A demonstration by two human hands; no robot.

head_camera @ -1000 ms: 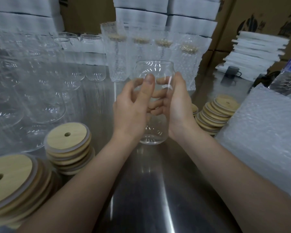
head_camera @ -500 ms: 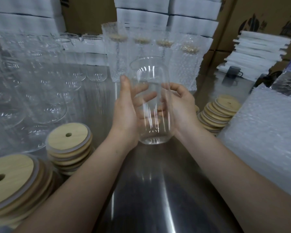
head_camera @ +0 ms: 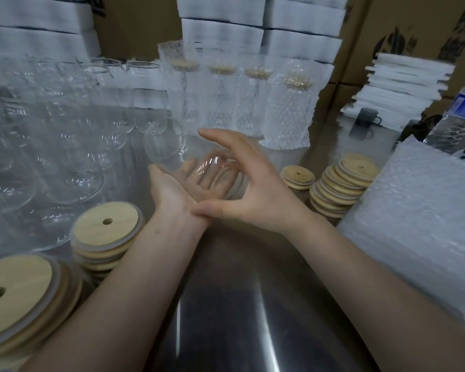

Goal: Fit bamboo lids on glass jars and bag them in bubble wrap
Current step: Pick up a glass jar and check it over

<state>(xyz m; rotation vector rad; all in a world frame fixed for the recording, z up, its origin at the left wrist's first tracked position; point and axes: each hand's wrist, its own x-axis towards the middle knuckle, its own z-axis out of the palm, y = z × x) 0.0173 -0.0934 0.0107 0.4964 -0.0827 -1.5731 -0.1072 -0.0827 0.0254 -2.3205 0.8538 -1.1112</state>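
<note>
Glass jar (head_camera: 188, 162): clear, rounded, outline blurred; lies tilted, mouth far-left, above the steel table (head_camera: 226, 318). Left hand (head_camera: 172, 191): palm up, fingers relaxed beneath it, seen through glass. Right hand (head_camera: 255, 194): arched over base, grasp indiscernible. Bamboo lids (head_camera: 102, 232): holed discs, stacked near-left.

Left hand (head_camera: 183, 183) palm-up; right hand (head_camera: 255, 194) arched, thumb touching left wrist (head_camera: 179, 220).
</note>
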